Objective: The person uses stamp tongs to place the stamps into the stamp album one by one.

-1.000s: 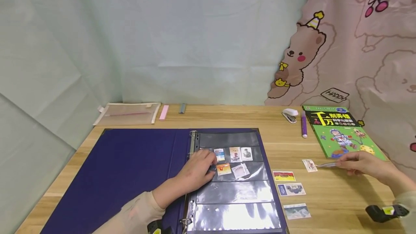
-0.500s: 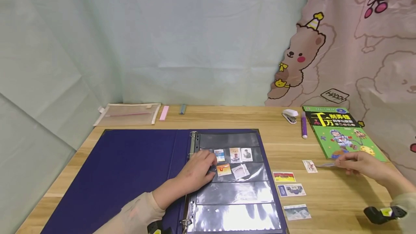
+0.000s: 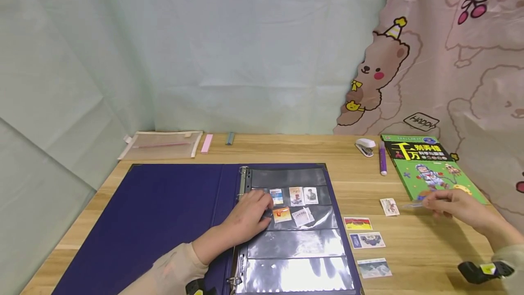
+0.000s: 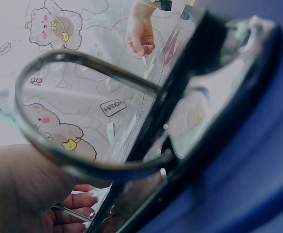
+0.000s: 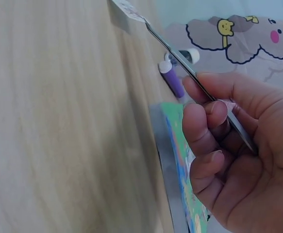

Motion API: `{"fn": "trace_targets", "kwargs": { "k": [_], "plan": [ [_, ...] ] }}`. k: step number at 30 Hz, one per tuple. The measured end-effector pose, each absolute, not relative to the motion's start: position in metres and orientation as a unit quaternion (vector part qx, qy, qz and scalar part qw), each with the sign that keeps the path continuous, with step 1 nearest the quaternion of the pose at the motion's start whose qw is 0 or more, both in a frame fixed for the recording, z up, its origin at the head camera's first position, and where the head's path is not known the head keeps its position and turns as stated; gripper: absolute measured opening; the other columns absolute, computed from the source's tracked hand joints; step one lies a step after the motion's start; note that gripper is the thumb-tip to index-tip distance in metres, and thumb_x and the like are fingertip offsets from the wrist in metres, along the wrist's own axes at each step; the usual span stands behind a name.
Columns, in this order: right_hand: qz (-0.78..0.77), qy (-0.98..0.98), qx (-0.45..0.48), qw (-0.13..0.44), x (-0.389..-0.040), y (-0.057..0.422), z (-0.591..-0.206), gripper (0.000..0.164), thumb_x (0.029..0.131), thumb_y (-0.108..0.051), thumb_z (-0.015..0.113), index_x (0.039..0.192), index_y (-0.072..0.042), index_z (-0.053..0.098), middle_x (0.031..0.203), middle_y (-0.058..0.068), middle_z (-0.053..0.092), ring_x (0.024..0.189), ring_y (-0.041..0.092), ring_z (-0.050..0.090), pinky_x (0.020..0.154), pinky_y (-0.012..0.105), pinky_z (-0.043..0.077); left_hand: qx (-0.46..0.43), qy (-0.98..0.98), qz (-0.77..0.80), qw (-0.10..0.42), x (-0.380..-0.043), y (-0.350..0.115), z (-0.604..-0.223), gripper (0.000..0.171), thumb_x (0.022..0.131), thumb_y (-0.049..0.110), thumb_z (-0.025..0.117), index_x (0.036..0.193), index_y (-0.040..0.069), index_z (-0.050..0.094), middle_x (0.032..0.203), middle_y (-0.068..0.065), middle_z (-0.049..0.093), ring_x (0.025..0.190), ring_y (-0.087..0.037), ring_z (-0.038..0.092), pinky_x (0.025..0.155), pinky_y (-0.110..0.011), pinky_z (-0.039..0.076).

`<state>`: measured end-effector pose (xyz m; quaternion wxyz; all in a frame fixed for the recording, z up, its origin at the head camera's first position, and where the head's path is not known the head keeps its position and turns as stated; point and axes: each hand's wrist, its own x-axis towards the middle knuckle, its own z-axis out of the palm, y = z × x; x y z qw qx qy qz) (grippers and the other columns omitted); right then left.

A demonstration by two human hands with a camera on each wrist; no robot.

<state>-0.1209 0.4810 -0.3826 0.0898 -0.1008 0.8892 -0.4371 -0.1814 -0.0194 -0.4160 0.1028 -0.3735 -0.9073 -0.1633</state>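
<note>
Currently, single stamp point(image 3: 389, 207) at tip of tweezers point(image 3: 412, 205), over table point(image 3: 425, 263) right of open blue album point(image 3: 163, 222), right hand point(image 3: 456, 208) pinching tweezers, left hand point(image 3: 247, 213) well apart on album page point(image 3: 296, 243), can't tell if gripping, three stamps point(image 3: 367, 240) nearer, green book point(image 3: 434, 172) far right.

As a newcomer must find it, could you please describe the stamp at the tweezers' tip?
Right of the open blue binder lies a green book. By its near edge, the right hand holds tweezers. The pale stamp is at their tip, unlike the three stamps in a column beside the binder.
</note>
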Motion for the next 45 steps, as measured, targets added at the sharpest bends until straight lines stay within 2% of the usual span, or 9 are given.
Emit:
{"fn": "trace_targets", "kwargs": {
  "k": [4, 8, 17, 23, 29, 36, 45],
  "plan": [
    [-0.429, 0.894, -0.105, 0.078, -0.121, 0.476, -0.377, 0.019, 0.092, -0.005, 0.043, 0.089, 0.009, 0.056, 0.085, -0.018, 0.059, 0.068, 0.006, 0.050, 0.050, 0.031, 0.034, -0.372, -0.908, -0.164, 0.099, -0.181, -0.020, -0.416, 0.022, 0.075, 0.022, 0.069, 0.089, 0.017, 0.052, 0.084, 0.006, 0.050, 0.082, -0.012, 0.046, 0.077, -0.031, 0.039],
    [-0.410, 0.905, -0.092, 0.063, -0.123, 0.470, -0.370, 0.019, 0.092, -0.007, 0.044, 0.091, 0.006, 0.057, 0.066, -0.006, 0.054, 0.060, 0.014, 0.046, 0.050, 0.030, 0.033, -0.371, -0.909, -0.163, 0.095, -0.181, -0.020, -0.415, 0.022, 0.076, 0.022, 0.068, 0.089, 0.017, 0.052, 0.085, 0.006, 0.050, 0.083, -0.012, 0.046, 0.077, -0.031, 0.039],
    [-0.387, 0.918, -0.065, 0.057, -0.132, 0.451, -0.353, 0.020, 0.093, -0.013, 0.046, 0.092, 0.003, 0.058, 0.064, -0.007, 0.050, 0.054, 0.014, 0.039, 0.049, 0.031, 0.030, -0.373, -0.909, -0.161, 0.100, -0.182, -0.021, -0.415, 0.023, 0.075, 0.022, 0.069, 0.089, 0.017, 0.052, 0.085, 0.006, 0.050, 0.083, -0.012, 0.046, 0.077, -0.030, 0.038],
    [-0.390, 0.916, -0.066, 0.066, -0.139, 0.435, -0.346, 0.023, 0.092, -0.015, 0.047, 0.094, 0.005, 0.057, 0.066, -0.002, 0.055, 0.054, 0.016, 0.044, 0.048, 0.031, 0.035, -0.372, -0.909, -0.164, 0.095, -0.182, -0.020, -0.416, 0.022, 0.076, 0.022, 0.068, 0.089, 0.017, 0.052, 0.085, 0.006, 0.050, 0.083, -0.012, 0.045, 0.077, -0.031, 0.039],
    [-0.390, 0.916, -0.071, 0.064, -0.150, 0.417, -0.346, 0.021, 0.092, -0.017, 0.049, 0.094, 0.000, 0.061, 0.067, -0.001, 0.058, 0.057, 0.016, 0.046, 0.050, 0.030, 0.037, -0.372, -0.909, -0.165, 0.095, -0.182, -0.021, -0.416, 0.022, 0.076, 0.022, 0.069, 0.089, 0.017, 0.052, 0.084, 0.006, 0.049, 0.082, -0.011, 0.045, 0.075, -0.030, 0.038],
    [-0.412, 0.904, -0.095, 0.068, -0.158, 0.402, -0.349, 0.024, 0.091, -0.016, 0.050, 0.093, 0.005, 0.060, 0.065, -0.005, 0.058, 0.055, 0.018, 0.045, 0.049, 0.032, 0.036, -0.370, -0.909, -0.167, 0.091, -0.181, -0.020, -0.417, 0.022, 0.076, 0.022, 0.068, 0.088, 0.017, 0.051, 0.083, 0.007, 0.047, 0.081, -0.011, 0.043, 0.075, -0.031, 0.037],
    [-0.441, 0.890, -0.096, 0.071, -0.165, 0.383, -0.356, 0.022, 0.090, -0.017, 0.051, 0.093, 0.004, 0.060, 0.065, -0.003, 0.059, 0.054, 0.013, 0.043, 0.050, 0.030, 0.036, -0.373, -0.908, -0.163, 0.099, -0.181, -0.020, -0.419, 0.022, 0.076, 0.022, 0.068, 0.088, 0.016, 0.051, 0.082, 0.006, 0.047, 0.080, -0.011, 0.042, 0.073, -0.030, 0.037]
  ]
}}
